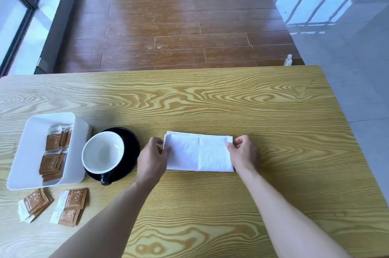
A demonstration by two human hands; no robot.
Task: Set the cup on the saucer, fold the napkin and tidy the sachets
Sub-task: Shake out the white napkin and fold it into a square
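Note:
A white napkin [199, 152] lies folded into a rectangle at the middle of the table. My left hand [152, 157] pinches its left edge and my right hand [244, 153] pinches its right edge. To the left, a cup [103, 152], black outside and white inside, stands on a black saucer [132, 148]. A white box [31, 148] further left holds several brown sachets [54, 152]. Two small piles of loose sachets [70, 207] lie on the table in front of the box.
The wooden table [252, 99] ends at a far edge with wooden floor beyond. Its right edge borders grey tiles. A small white bottle [288, 60] stands on the floor past the far right corner.

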